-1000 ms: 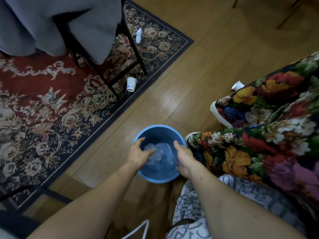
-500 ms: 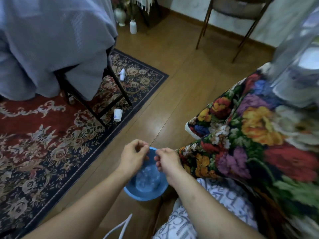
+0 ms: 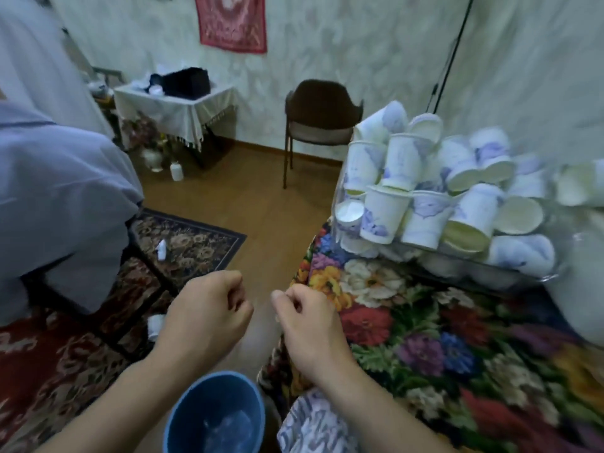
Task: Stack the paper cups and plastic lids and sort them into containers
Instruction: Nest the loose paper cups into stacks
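Head view, seated person at a table draped in a flowered cloth. The left hand and the right hand are raised side by side in the near centre, apart from each other, each with fingers curled loosely inward; nothing can be seen held in either, though motion blur leaves a small item between the right fingertips uncertain. Below the forearms, at the near edge, a blue bucket stands on the wooden floor just left of the table; clear plastic lids lie in its bottom. On the table, to the right and farther off, a heap of paper cups, white with blue-violet print, is piled in disorder inside a clear container, some upright, some on their sides, some mouth toward the camera. To the left, a patterned rug carries two stray white cups, one cup farther and one cup nearer, the latter just left of the left hand in the view. A chair draped in pale blue fabric fills the left. At the far wall stand a dark chair and a small table with a white cloth; a red hanging is on the wall.
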